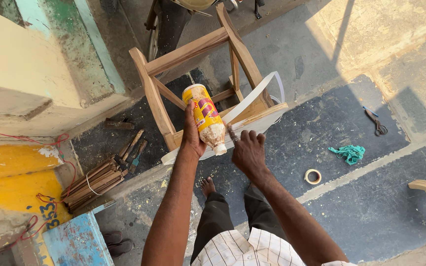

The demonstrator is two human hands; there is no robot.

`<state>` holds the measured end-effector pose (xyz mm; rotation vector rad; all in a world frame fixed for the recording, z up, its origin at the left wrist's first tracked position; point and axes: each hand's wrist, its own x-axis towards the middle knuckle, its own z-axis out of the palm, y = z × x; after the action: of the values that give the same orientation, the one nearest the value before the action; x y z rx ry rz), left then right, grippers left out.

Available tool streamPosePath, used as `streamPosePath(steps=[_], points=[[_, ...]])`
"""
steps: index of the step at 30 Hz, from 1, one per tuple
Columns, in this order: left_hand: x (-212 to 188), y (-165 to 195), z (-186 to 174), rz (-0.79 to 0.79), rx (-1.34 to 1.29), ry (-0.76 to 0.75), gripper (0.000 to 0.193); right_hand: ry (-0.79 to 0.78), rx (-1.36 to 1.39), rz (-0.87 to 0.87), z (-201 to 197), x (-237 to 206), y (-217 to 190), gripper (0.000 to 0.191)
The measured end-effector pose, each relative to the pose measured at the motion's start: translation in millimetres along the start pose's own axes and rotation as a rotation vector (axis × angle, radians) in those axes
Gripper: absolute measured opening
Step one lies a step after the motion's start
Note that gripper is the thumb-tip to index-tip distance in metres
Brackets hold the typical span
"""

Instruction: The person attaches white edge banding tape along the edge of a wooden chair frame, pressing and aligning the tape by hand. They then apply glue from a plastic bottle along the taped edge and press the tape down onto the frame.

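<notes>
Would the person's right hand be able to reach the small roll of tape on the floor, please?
Probably yes: the roll of tape lies uncovered on the grey floor, near the right hand, with nothing between.

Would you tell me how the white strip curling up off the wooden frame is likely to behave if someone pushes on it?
The white strip probably flexes easily, since it bows in a loose arc above the wooden frame. It looks thin, so likely light. Where it lies flat along the frame's edge by the right hand, it may resist more.
</notes>
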<state>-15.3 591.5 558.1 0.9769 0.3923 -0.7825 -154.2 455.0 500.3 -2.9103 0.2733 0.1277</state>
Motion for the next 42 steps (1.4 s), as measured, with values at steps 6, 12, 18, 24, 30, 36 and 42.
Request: streamPosePath(steps=[6,12,18,24,30,36,42], points=[[13.6,-7.0,-3.5,0.007,0.005,0.041,0.105,0.188,0.856,0.262,-59.8,-34.2,50.4,0.054],[26.4,-24.0,0.0,0.043,0.03,0.079,0.103,-0.357,1.628,0.195,-75.3,-72.3,-8.4,0.084],[17.9,-37.4,-4.1,0.149,0.115,0.051,0.095,-0.409,2.197,0.43,-40.6,-46.4,-51.3,0.051],[4.0,-39.8,-7.6,0.236,0.111,-0.048,0.089,-0.459,2.791,0.365,1.6,-53.9,-50.6,0.028],[-4.4,-35.5,-9.4,0.255,0.053,-0.065,0.091,-0.563,3.094,0.223,1.2,-64.2,-52.3,0.031],[0.3,-33.2,-4.3,0.222,0.139,0.014,0.096,-0.152,1.311,0.041,-26.9,-55.8,-37.7,0.035],[2.7,-38.0,-2.5,0.287,0.292,0.052,0.096,-0.068,0.414,0.083,-11.2,-41.4,-33.5,0.018]])
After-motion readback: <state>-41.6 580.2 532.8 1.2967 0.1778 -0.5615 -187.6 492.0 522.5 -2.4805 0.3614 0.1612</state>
